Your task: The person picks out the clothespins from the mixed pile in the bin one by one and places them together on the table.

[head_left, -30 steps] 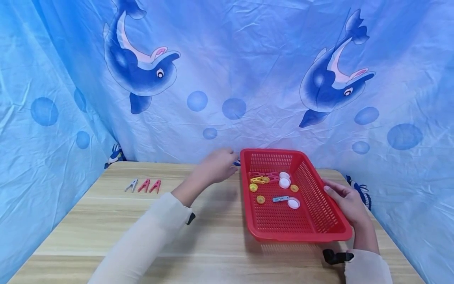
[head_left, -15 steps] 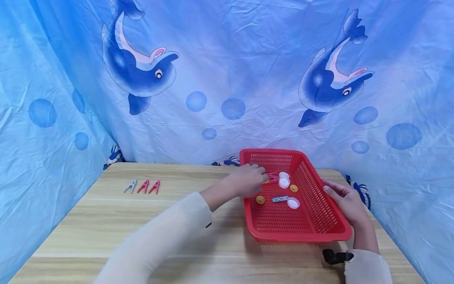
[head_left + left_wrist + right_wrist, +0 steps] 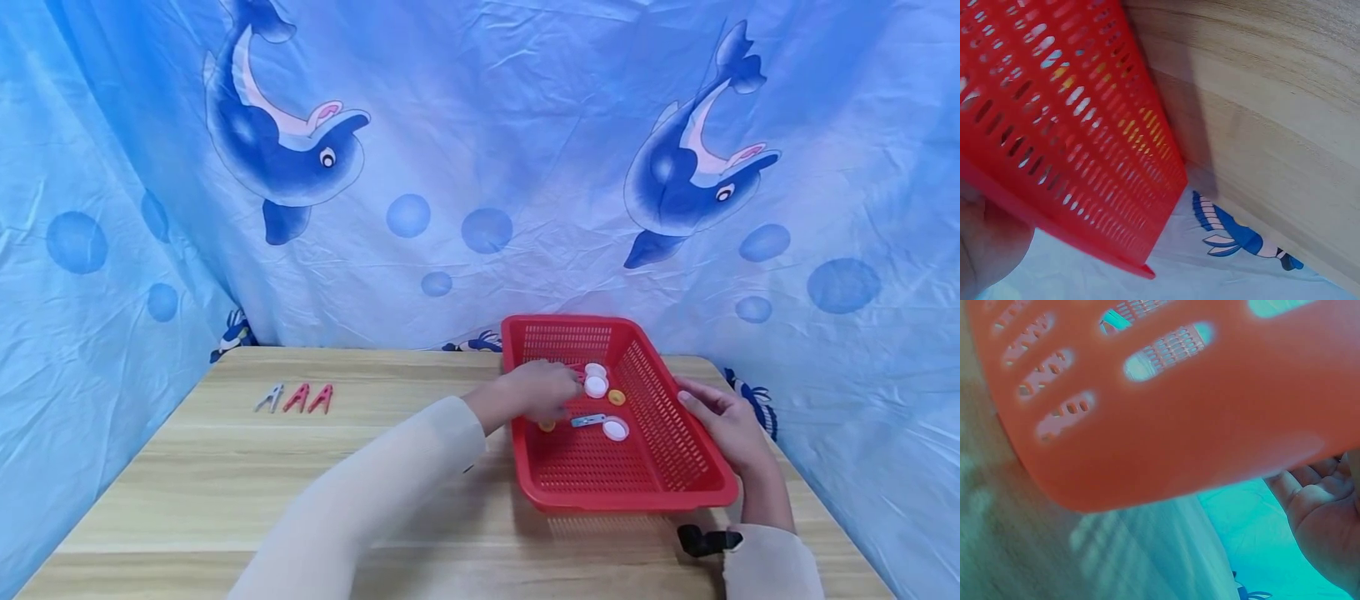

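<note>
A red perforated plastic basket (image 3: 630,502) stands tilted on the right half of the table in the head view. My right hand (image 3: 723,423) grips its right rim, thumb over the edge. Over the left rim reaches my left hand (image 3: 542,390), its blurred fingers pointing down among small things. Whether they pinch anything is hidden. Near the fingers lie white round caps (image 3: 596,386), a yellow cap (image 3: 617,397) and a blue clothespin (image 3: 588,421). Another white cap (image 3: 616,429) sits closer to me. Part of a yellow cap (image 3: 547,426) shows below the hand.
On the left of the wooden table (image 3: 225,475), a grey-white clothespin (image 3: 270,397) and two red clothespins (image 3: 297,397) lie in a row. A blue dolphin-print curtain (image 3: 450,167) hangs behind the table and along both sides.
My left hand has moved rightward from beside the basket's far left corner, over the rim and down into it. The right hand keeps its grip on the rim.
</note>
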The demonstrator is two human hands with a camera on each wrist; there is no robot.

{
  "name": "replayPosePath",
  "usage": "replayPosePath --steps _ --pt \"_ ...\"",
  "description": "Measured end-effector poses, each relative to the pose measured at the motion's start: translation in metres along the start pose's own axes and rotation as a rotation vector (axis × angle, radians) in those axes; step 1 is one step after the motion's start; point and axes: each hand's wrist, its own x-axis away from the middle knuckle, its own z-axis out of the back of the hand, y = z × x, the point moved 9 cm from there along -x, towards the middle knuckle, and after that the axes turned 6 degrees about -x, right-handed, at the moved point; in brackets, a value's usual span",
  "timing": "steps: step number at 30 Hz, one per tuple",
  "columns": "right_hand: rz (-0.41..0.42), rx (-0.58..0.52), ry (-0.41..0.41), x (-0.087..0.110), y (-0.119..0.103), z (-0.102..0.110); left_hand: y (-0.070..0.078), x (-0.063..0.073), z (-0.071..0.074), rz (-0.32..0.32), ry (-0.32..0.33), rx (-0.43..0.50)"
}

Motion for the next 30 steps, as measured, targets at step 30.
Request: replayPosePath --steps 30 --pt "0.001 -0.052 -0.018 -0.001 0.001 -0.001 -0.008 -0.027 -0.034 0.143 -0.147 0.398"
